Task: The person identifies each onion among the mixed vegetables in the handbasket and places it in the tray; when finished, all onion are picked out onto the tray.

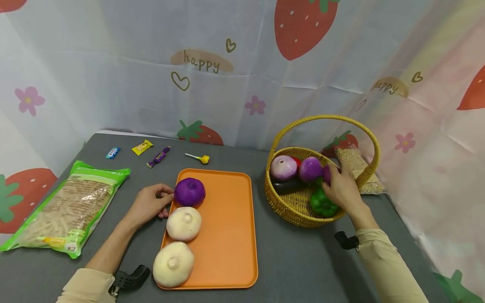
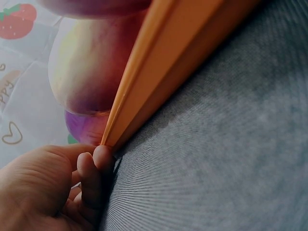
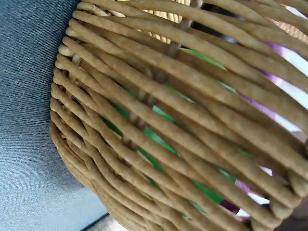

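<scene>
My left hand pinches the left rim of an orange tray, beside a round purple vegetable. Below that on the tray lie two white bulb-shaped vegetables, in a column along the left side. At the right, my right hand reaches into a yellow wicker basket and grips a purple vegetable, mostly hidden by the fingers. Around it in the basket are a green bell pepper, another purple vegetable, a pale purple onion and a dark eggplant. The right wrist view shows mainly basket weave.
A green-edged clear food bag lies at the left. Several wrapped sweets, among them a yellow one, and a lollipop lie along the back. Behind the basket leans a bag of grains. The basket's tall handle arches over it.
</scene>
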A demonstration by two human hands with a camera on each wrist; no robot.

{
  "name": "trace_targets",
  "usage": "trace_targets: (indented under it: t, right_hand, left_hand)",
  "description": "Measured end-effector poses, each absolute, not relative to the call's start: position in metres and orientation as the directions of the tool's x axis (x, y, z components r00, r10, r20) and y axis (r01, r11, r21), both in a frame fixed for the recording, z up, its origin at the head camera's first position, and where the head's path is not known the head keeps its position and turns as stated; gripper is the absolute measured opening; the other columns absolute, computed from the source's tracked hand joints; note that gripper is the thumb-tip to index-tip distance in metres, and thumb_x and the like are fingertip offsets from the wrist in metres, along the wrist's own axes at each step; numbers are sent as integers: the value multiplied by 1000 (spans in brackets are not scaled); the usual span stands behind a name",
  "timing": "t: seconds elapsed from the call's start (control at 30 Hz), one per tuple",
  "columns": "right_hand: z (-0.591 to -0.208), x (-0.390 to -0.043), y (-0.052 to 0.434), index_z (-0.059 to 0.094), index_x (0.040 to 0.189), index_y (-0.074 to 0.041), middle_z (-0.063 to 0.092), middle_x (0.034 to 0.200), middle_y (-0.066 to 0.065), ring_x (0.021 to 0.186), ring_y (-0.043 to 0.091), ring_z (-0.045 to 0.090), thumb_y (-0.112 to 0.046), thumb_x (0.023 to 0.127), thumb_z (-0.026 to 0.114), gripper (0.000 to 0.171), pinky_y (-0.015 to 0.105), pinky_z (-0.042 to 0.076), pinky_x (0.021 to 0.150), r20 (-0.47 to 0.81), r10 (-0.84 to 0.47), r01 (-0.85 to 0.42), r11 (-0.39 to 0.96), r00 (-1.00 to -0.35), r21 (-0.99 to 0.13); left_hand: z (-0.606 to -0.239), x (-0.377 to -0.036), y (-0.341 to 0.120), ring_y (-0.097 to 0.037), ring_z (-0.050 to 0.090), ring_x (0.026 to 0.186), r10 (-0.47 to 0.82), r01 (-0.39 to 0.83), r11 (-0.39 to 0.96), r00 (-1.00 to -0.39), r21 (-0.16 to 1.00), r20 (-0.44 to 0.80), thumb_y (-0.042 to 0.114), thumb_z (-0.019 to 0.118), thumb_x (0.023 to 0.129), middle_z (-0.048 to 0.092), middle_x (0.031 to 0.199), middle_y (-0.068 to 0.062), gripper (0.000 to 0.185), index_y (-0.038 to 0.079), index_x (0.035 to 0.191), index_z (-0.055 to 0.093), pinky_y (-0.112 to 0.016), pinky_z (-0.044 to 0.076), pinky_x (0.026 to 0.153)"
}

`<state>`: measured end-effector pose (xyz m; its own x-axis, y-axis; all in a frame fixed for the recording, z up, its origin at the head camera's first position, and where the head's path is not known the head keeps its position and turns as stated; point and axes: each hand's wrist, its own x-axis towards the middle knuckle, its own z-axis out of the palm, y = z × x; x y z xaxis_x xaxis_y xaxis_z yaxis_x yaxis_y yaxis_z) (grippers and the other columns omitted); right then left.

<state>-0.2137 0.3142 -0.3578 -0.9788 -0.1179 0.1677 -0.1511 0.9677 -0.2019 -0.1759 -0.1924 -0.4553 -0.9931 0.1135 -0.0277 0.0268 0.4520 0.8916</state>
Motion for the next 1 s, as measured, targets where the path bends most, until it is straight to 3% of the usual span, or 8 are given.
trace_targets:
  t: [0.23, 0.47, 0.6, 0.77, 1.0]
  right_hand:
    - [-363, -213, 314, 42, 141, 6, 45, 122, 44, 104, 57, 51, -9, 89, 61, 57, 64, 46, 81, 272, -117, -173, 966, -955, -194]
    - [-368, -207, 313, 35, 145, 1, 43, 125, 41, 88, 55, 59, -15, 92, 62, 62, 64, 51, 71, 355, -99, -194, 950, -930, -245]
    - [-365, -199, 307, 36, 146, -3, 42, 129, 37, 88, 52, 59, -16, 91, 65, 64, 63, 52, 71, 437, -71, -223, 925, -897, -309]
    - [-357, -184, 291, 45, 140, -4, 44, 131, 31, 100, 44, 56, -14, 84, 71, 63, 57, 53, 74, 571, -76, -330, 875, -817, -355]
    - [-348, -153, 240, 55, 135, -9, 42, 133, 30, 111, 39, 54, -14, 77, 83, 65, 51, 57, 80, 618, -281, -559, 766, -734, -316]
  left_hand:
    - [-457, -177, -192, -10, 62, 53, 105, 15, 463, -994, 886, -38, 14, 59, 96, 66, 79, -12, 25, -4, 113, 61, -27, 55, 50]
    - [-457, -177, -192, -11, 62, 53, 109, 12, 463, -993, 886, -43, 14, 58, 96, 66, 80, -11, 25, -4, 113, 61, -27, 55, 50]
    - [-456, -176, -192, -10, 62, 53, 108, 11, 459, -993, 888, -43, 15, 58, 96, 66, 83, -13, 26, -4, 113, 61, -27, 55, 50]
    - [-453, -175, -192, -10, 62, 52, 110, 18, 450, -993, 893, -35, 15, 59, 96, 67, 85, -16, 27, -5, 114, 62, -27, 55, 49]
    - [-452, -174, -191, -10, 62, 52, 109, 19, 455, -993, 890, -35, 16, 60, 96, 67, 87, -15, 28, -4, 114, 62, -26, 55, 49]
